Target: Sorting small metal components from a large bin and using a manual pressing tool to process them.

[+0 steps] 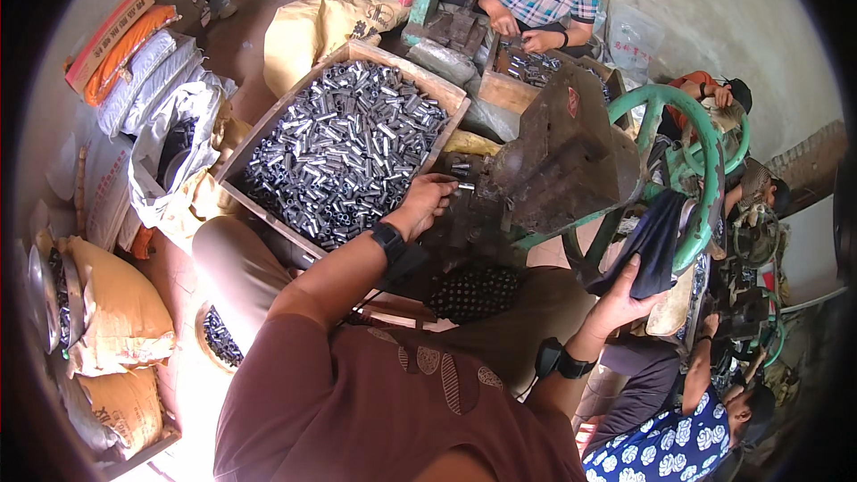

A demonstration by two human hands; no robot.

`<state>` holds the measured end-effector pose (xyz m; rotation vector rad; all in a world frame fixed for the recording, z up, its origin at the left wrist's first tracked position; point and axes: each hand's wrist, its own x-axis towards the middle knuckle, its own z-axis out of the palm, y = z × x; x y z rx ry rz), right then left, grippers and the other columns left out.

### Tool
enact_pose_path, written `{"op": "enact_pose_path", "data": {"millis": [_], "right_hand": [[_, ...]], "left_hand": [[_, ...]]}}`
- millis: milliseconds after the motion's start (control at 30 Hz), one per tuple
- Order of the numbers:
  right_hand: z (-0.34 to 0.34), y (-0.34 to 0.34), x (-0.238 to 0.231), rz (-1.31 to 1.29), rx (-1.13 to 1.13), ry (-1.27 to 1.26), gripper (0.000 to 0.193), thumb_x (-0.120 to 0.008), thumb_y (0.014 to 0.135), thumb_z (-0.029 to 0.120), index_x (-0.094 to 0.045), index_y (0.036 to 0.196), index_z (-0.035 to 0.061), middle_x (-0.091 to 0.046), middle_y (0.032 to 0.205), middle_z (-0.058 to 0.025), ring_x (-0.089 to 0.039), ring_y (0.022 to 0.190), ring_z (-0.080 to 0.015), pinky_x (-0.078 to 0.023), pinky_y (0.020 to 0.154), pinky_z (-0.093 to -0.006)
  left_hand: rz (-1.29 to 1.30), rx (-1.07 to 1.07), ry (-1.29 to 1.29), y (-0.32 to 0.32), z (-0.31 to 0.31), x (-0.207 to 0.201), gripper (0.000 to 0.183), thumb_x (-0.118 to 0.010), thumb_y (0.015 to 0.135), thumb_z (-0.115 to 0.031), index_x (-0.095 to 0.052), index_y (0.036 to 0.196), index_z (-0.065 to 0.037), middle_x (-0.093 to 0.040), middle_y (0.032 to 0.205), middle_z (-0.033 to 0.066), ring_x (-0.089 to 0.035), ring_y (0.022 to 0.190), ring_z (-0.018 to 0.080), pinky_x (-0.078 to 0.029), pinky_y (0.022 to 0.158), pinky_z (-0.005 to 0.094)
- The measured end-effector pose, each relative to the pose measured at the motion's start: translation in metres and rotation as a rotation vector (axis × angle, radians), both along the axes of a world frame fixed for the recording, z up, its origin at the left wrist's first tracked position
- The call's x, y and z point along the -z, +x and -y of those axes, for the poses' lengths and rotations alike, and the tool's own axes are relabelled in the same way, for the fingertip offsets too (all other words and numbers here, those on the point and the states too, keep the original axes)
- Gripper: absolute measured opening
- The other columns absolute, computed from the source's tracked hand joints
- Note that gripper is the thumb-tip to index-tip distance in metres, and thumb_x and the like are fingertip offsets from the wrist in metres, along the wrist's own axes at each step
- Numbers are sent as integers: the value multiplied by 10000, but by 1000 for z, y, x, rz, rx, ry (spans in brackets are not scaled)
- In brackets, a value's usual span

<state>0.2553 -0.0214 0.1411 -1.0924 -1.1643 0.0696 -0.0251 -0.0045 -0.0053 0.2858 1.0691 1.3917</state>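
Observation:
My left hand [427, 203] reaches over the near right corner of a wooden box [453, 100] heaped with short shiny metal tubes [344, 147]. Its fingertips pinch one small metal tube [465, 185] beside the dark block of a press [571, 156]. A couple more tubes [460, 165] lie just beyond those fingers. My right hand [629, 296] is wrapped round a dark blue cloth [650, 241] that covers part of the rim of the press's green handwheel [711, 156]. What the die under the block holds is hidden.
A co-worker [544, 0] handles parts over another wooden box [507, 92] across from me. Other people sit at green-wheeled presses on the right, one in a blue flowered top [669, 442]. Stuffed sacks [120, 295] line the left side. A round container of parts [219, 339] stands by my leg.

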Motion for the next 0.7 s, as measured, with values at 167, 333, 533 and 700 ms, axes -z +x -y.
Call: {"op": "enact_pose_path", "data": {"millis": [167, 333, 533, 700], "right_hand": [[-6, 9, -46, 215, 91, -118, 575, -707, 739, 197, -459, 1176, -84, -545, 1106, -177, -519, 962, -228, -366, 914, -321], [-15, -1, -101, 218, -125, -216, 513, -677, 774, 204, -480, 1153, -80, -567, 1057, -154, -518, 936, -213, -364, 900, -290], [-7, 2, -53, 128, 106, -137, 584, -705, 755, 251, -473, 1174, -82, -561, 1084, -181, -533, 953, -233, -383, 900, -323], [0, -7, -10, 17, 175, -46, 600, -726, 735, 258, -482, 1165, -81, -569, 1088, -195, -568, 919, -251, -428, 855, -349]], "left_hand": [[-96, 47, -15, 5, -2, 2, 142, -576, 806, -34, -557, 943, -2, -577, 740, 35, -370, 465, 52, -244, 377, 186], [-425, 3, 159, 19, -14, 10, 91, -631, 759, -27, -619, 848, -12, -583, 640, 39, -463, 497, 76, -334, 402, 226], [-899, -94, 194, 30, -19, 9, 167, -654, 687, -81, -642, 808, 33, -620, 746, 208, -613, 724, 304, -469, 677, 339], [-1003, -30, 201, 22, -15, 4, 182, -641, 691, -108, -638, 805, 34, -602, 776, 241, -580, 801, 382, -462, 721, 381]]}}
